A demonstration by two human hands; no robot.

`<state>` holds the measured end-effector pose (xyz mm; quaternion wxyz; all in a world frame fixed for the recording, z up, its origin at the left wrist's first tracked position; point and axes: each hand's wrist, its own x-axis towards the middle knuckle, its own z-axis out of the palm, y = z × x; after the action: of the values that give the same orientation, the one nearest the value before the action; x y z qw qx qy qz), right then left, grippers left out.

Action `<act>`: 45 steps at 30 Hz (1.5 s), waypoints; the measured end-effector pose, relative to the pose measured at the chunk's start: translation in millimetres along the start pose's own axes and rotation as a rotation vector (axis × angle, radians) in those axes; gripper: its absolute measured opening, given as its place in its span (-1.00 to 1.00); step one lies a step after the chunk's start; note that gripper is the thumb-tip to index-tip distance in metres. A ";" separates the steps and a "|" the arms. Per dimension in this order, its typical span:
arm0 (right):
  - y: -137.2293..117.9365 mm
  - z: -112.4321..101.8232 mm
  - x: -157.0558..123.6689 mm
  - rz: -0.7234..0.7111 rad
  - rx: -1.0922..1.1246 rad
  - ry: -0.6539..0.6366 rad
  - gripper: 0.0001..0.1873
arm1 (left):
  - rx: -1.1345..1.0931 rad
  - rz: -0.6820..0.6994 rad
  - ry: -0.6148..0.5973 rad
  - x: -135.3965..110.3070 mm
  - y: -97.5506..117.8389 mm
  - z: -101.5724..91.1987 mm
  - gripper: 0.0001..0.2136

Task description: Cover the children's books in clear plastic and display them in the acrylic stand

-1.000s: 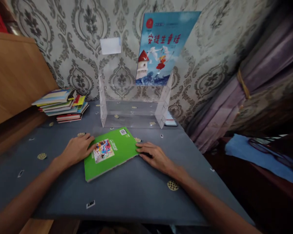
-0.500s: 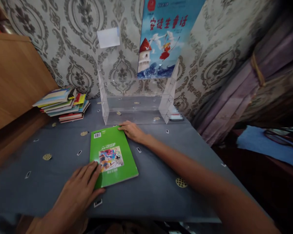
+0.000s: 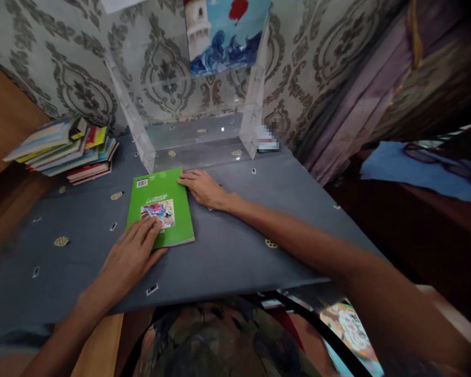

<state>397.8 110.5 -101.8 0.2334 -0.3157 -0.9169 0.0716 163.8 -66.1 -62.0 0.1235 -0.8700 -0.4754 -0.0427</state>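
A green book (image 3: 183, 214) lies flat on the blue-grey tablecloth, showing its barcode and a small colourful picture upside down to me. At its lower left corner, my left hand (image 3: 135, 246) is closed on it, fingers across the cover and thumb along the near edge. My right hand (image 3: 204, 189) holds the upper right corner, fingertips on the cover's edge. Just beyond the book stands a clear acrylic stand (image 3: 251, 128). A picture-book cover (image 3: 227, 39) with a tower and blue waves shows upright behind the stand, cut off by the frame's top.
A stack of books (image 3: 90, 149) sits at the back left beside a wooden panel (image 3: 11, 120). A blurred small item (image 3: 267, 140) lies right of the stand. Glasses (image 3: 419, 152) rest on a blue cloth (image 3: 388, 165) at right, past the curtain (image 3: 347, 110).
My view has tilted down, bringing the table's near edge and my lap into sight. My left fingers reach farther over the cover's picture. Both hands stay on the book.
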 end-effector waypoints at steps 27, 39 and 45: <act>-46.7 -25.6 -64.3 -0.130 0.573 0.115 -0.74 | -0.159 0.029 -0.048 23.0 3.4 -16.3 -0.53; -79.3 -35.4 -91.8 -0.357 0.143 -0.025 -0.79 | -0.083 0.020 0.038 14.8 17.2 2.1 -0.56; -88.8 -42.1 -100.8 -0.309 0.036 -0.053 -0.74 | -0.107 0.027 0.087 11.3 15.4 6.9 -0.56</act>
<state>439.0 -22.1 -78.6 0.2229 -0.1646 -0.9590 0.0594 182.5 -63.2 -69.2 0.0978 -0.8791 -0.4547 -0.1044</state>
